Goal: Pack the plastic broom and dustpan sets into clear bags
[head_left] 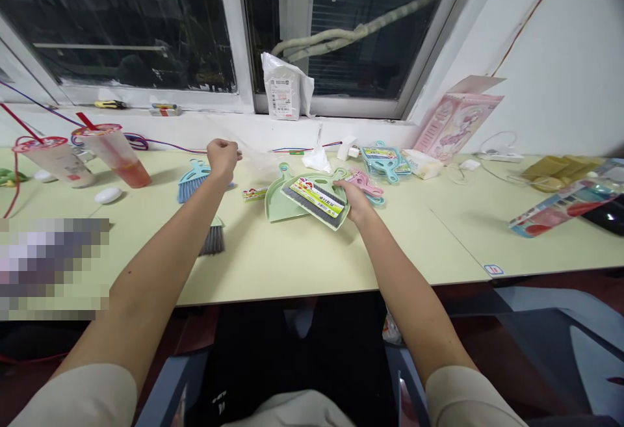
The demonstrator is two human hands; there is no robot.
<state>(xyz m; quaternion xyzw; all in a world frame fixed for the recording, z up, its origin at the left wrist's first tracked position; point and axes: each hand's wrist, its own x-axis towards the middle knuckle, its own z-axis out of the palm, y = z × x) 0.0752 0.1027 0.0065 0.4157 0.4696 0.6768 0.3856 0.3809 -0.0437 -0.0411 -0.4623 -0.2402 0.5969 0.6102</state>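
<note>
My left hand (223, 157) is closed in a pinch above the table, at the edge of a thin clear plastic bag (262, 164). My right hand (353, 199) grips a green brush (316, 202) with grey bristles and a yellow-green label, tilted over the table. Behind and left of that brush is a light green dustpan (277, 201), partly covered by it. A blue brush (192, 185) lies beyond my left forearm, and a grey-bristled brush (213, 240) is partly hidden by that forearm. A loose label strip (254, 195) lies by the dustpan.
Pink (364, 182) and wrapped blue brush sets (386, 162) lie to the right. Two drink cups (121, 157) stand at the left near a white oval object (108, 195). A pink box (455, 120) stands back right, and a bottle (560, 206) lies far right.
</note>
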